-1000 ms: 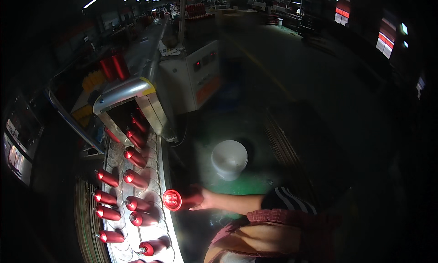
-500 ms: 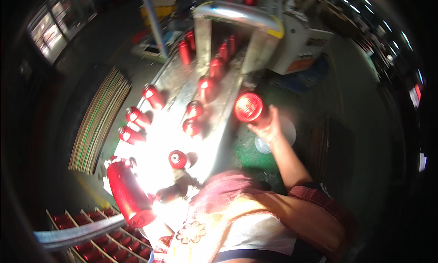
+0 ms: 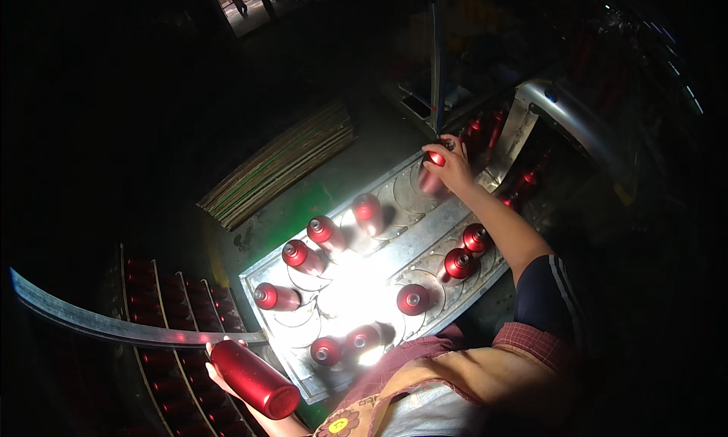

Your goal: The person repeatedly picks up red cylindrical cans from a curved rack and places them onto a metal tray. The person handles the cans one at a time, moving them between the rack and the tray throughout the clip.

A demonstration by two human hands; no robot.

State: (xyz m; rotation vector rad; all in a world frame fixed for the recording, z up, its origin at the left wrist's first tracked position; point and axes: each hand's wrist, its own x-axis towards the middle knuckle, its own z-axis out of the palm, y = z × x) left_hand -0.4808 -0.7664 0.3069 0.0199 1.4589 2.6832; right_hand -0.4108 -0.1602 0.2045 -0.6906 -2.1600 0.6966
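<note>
My left hand (image 3: 220, 372) is wrapped round a red metal bottle (image 3: 254, 380) at the lower left, its flat base tipped toward me. Stretched out across the conveyor (image 3: 394, 247), my right hand (image 3: 453, 165) grips the upper part of another red bottle (image 3: 431, 180) that stands upright near the belt's far end. Several more red bottles stand on the belt, among them a bottle (image 3: 367, 213) nearest that hand along the far side and a bottle (image 3: 413, 299) on the near side. Strong light washes out the belt's middle.
Crates with dividers (image 3: 155, 323) hold many red bottles at the lower left, below a curved metal rail (image 3: 106, 323). A metal arch (image 3: 565, 107) spans the belt at right. A stack of flat boards (image 3: 280, 164) and an upright post (image 3: 436, 58) stand beyond the conveyor.
My view has swung left. My right hand, which held a bottle base-up beside the conveyor, now grips an upright one on its far side. The left hand still holds a bottle, now beside the crates.
</note>
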